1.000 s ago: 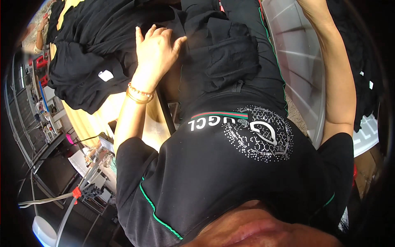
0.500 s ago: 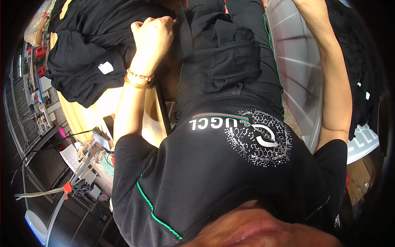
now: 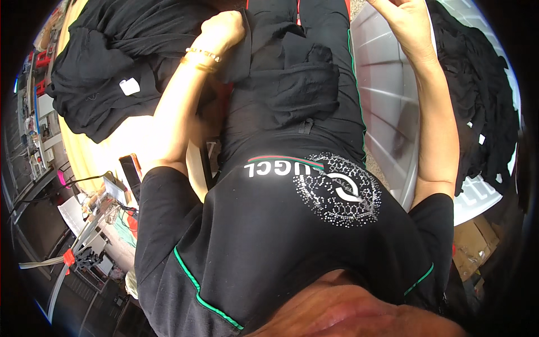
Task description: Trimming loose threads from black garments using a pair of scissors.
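My left hand (image 3: 225, 29) is closed on the edge of a piece of black cloth (image 3: 238, 59), which hangs down beside my left thigh. My right hand (image 3: 405, 22) is at the top edge of the view, above the grey plastic bin (image 3: 387, 73); its fingertips are cut off, so what they hold is hidden. A bunched black garment (image 3: 306, 90) lies on my lap between the two arms. To the left of my left hand is a heap of black garments (image 3: 112, 62), with a white label (image 3: 129, 86) showing on it.
The heap rests on a pale yellow table (image 3: 76, 137) at my left. A phone (image 3: 131, 171) lies near my left elbow. At the far right, more black garments (image 3: 483, 95) fill a white basket (image 3: 477, 206). A cardboard box (image 3: 474, 244) stands below it.
My left hand has shifted right and slightly up, pulling black cloth. My right hand has come further into view, lower and to the left. The whole view has shifted a little.
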